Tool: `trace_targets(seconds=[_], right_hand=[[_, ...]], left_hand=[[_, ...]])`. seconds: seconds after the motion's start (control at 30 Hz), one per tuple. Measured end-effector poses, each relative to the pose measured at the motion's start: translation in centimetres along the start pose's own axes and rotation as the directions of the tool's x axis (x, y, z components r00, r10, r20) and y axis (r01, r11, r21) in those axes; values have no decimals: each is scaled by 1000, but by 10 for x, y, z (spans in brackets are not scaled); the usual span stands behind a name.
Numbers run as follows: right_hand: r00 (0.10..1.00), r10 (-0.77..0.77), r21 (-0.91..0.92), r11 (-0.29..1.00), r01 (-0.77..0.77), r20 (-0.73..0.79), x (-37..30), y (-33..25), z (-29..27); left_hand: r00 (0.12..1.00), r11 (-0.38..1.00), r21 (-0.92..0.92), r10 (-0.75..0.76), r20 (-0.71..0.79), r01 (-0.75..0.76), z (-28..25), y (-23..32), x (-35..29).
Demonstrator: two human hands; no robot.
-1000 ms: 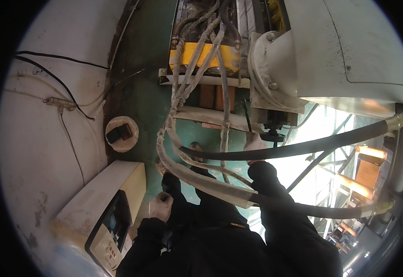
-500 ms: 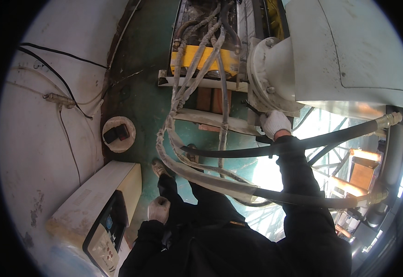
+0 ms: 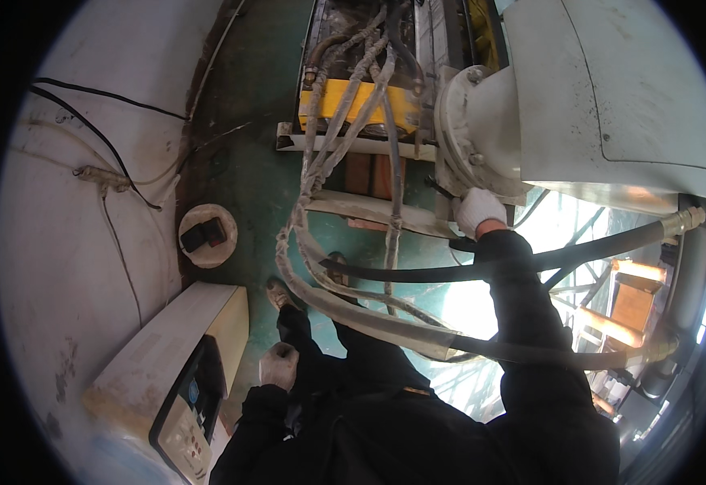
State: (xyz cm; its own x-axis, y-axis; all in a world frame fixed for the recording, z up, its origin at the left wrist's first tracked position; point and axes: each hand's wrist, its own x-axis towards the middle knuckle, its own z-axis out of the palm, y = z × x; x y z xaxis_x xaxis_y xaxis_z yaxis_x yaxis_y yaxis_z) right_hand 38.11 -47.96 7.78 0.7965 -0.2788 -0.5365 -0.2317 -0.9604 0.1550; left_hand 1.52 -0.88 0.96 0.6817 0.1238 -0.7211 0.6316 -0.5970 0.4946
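My right hand (image 3: pixel 480 212), in a white knit glove, is closed at the lower edge of a large flanged pipe (image 3: pixel 476 121). A short dark bar (image 3: pixel 440 188) sticks out to the left of its fingers; the rest of the bar is hidden by the hand. My left hand (image 3: pixel 279 365), also gloved, hangs low beside my leg with its fingers curled and nothing showing in them. Thick black hoses (image 3: pixel 434 272) run across in front of my right forearm, joined to dusty wrapped hoses (image 3: pixel 321 297) on the left.
A yellow-fronted machine (image 3: pixel 357 105) stands ahead, with a big pale housing (image 3: pixel 628 97) to its right. At left are a beige cabinet (image 3: pixel 167 356), a round stool (image 3: pixel 209 252) with dark objects on it, and a wall with cables (image 3: pixel 98 121). A cardboard box (image 3: pixel 634 305) lies at right.
My right hand has shifted slightly down at the same spot by the flange, its wrist a little lower. The left hand stays nearly still.
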Motion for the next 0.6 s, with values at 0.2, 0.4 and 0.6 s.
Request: trace_targets(seconds=[0.2,0.4,0.6], right_hand=[[960,36,69,997,-18,-277,-27,-9,62],[967,208,313,937,-156,-144,-45,-27,196],[965,261,458,861,-221,-23,-34,-62,250]], left_hand=[[995,993,74,88,39,-91,-1,-8,4],[983,984,-19,-173,58,175,1,-5,15],[979,980,36,-195,58,194,-7,19,6]])
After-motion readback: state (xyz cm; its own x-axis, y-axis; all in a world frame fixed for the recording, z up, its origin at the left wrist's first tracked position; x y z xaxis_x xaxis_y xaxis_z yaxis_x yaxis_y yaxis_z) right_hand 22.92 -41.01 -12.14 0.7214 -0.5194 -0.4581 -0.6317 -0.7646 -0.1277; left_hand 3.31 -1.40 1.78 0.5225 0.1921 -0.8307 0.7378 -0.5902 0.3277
